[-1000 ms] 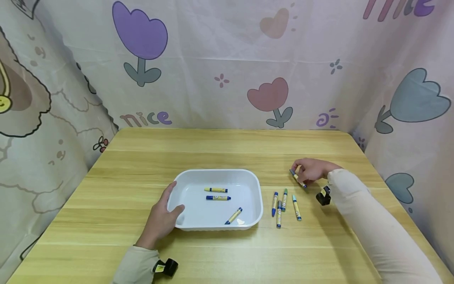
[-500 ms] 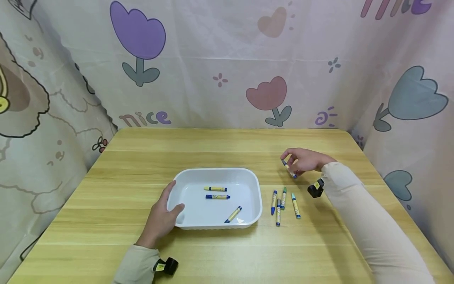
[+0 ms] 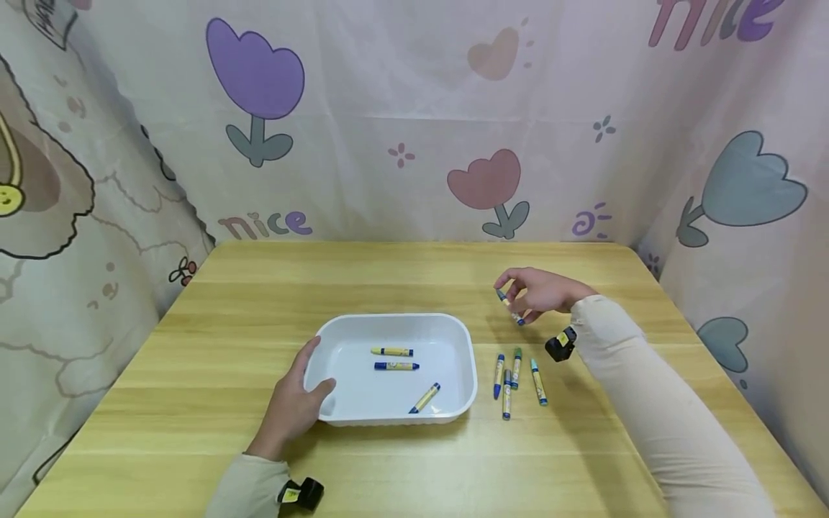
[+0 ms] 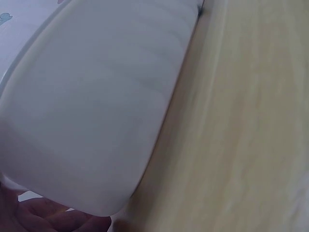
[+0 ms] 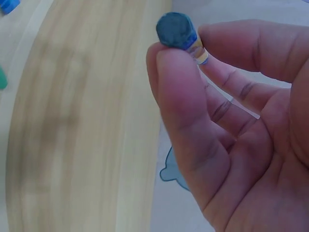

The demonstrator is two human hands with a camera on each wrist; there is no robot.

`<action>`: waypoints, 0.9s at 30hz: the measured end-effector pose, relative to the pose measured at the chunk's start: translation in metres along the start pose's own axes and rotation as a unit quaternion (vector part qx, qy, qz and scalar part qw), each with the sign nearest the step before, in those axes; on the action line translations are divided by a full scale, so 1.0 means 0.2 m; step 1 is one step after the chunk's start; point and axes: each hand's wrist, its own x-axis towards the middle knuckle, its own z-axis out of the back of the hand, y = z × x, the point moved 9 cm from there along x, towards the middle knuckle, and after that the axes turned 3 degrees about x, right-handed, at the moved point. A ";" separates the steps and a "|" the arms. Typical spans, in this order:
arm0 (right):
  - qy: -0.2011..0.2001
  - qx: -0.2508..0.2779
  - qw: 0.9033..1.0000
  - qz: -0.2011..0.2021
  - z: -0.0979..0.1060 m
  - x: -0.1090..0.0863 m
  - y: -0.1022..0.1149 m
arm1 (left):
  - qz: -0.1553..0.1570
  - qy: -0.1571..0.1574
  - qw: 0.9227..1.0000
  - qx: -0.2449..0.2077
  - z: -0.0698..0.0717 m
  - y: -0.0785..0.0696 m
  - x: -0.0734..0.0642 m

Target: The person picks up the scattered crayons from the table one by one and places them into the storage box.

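My left hand (image 3: 289, 406) grips the left side of a white plastic tray (image 3: 471, 381), its thumb over the rim. The left wrist view has the tray's outer wall (image 4: 96, 106) close up, with fingers (image 4: 67, 220) at its lower end. Three crayons lie inside: one with a yellow tip (image 3: 392, 352), a dark blue one (image 3: 396, 366) and a slanted one (image 3: 424, 398). Above the table, beyond the tray's far right corner, my right hand (image 3: 544, 289) pinches a blue-ended crayon (image 3: 509, 306) between thumb and fingers. The right wrist view shows that crayon's dark blue end (image 5: 175, 30).
Several loose crayons lie right of the tray: a blue one (image 3: 498, 376), a grey-tipped one (image 3: 507, 396), a green one (image 3: 517, 368) and a mint one (image 3: 539, 382). A printed curtain (image 3: 369, 86) stands behind the wooden table (image 3: 388, 273).
My right hand has lifted the crayon off the table and carried it left toward the tray. The left hand and tray stay in place; the head view shifts slightly.
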 end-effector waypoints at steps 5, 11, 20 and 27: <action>0.005 0.003 1.000 0.002 -0.03 0.02 0.03 | 0.000 -0.005 1.000 0.002 -0.01 0.01 -0.02; 0.016 0.005 1.000 0.011 -0.09 0.05 0.06 | 0.001 -0.008 1.000 0.002 -0.01 0.03 -0.05; 0.017 0.008 0.999 0.026 -0.13 0.09 0.14 | -0.005 -0.013 1.000 -0.007 0.01 0.02 -0.04; 0.016 0.008 0.999 0.039 -0.16 0.09 0.21 | -0.021 -0.019 1.000 -0.007 0.02 -0.01 -0.03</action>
